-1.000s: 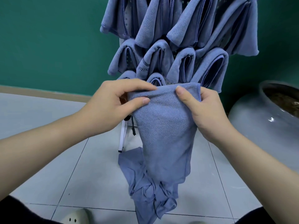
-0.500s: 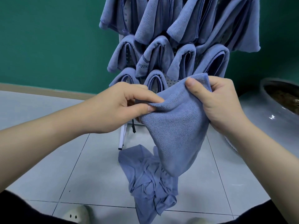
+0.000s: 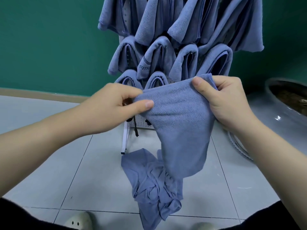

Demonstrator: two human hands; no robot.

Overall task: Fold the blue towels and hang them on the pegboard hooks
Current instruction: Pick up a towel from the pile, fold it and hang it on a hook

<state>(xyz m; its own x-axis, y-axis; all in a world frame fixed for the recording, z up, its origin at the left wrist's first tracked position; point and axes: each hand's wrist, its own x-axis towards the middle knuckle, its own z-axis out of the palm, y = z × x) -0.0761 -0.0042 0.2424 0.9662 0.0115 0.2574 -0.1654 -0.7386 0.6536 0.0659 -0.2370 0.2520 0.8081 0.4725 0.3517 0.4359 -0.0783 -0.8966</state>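
Observation:
I hold a folded blue towel (image 3: pixel 181 123) in front of the white pegboard stand (image 3: pixel 125 138). My left hand (image 3: pixel 114 107) pinches its upper left edge between thumb and fingers. My right hand (image 3: pixel 222 98) grips its upper right corner, thumb on the front. The towel's top edge sags between my hands and its lower end hangs free. Several folded blue towels (image 3: pixel 166 55) hang in rows on the pegboard above and behind it. Black hooks (image 3: pixel 135 128) show under my left hand. A crumpled blue towel pile (image 3: pixel 152 185) lies on the floor below.
A large grey ceramic pot (image 3: pixel 282 113) stands on the right, close to my right forearm. A green wall (image 3: pixel 49 44) is behind the stand. Grey tiled floor (image 3: pixel 66 171) spreads to the left. My light shoes (image 3: pixel 78 221) and dark trouser knees are at the bottom edge.
The towel went from hanging flat between my hands to tilting up on the right, and its top edge now sags in a curve. Its lower end has lifted off the floor pile.

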